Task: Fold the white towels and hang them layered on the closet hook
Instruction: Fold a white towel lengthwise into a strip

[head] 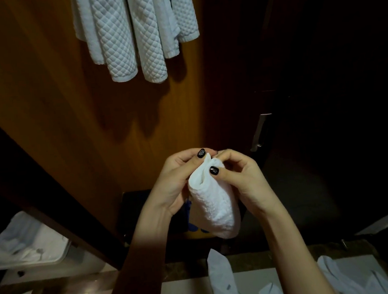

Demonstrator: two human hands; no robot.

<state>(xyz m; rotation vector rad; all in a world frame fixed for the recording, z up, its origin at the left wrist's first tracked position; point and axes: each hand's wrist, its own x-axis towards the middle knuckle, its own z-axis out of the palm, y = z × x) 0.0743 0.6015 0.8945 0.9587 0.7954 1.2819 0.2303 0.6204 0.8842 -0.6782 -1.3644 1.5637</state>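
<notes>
A small white towel [213, 203] hangs folded between my hands, low in the middle of the view. My left hand [179, 181] holds its top left edge, thumb on the upper corner. My right hand [236, 178] pinches the top right edge, thumb pressed on the cloth. Several white quilted towels [131, 32] hang layered against the wooden closet wall [55, 100] at the top. The hook itself is out of view above.
A dark door with a metal handle [259, 133] stands to the right. White items lie in a tray [25, 246] at lower left. More white cloth [223, 282] lies on the floor at the bottom. A dark box [135, 213] sits behind my hands.
</notes>
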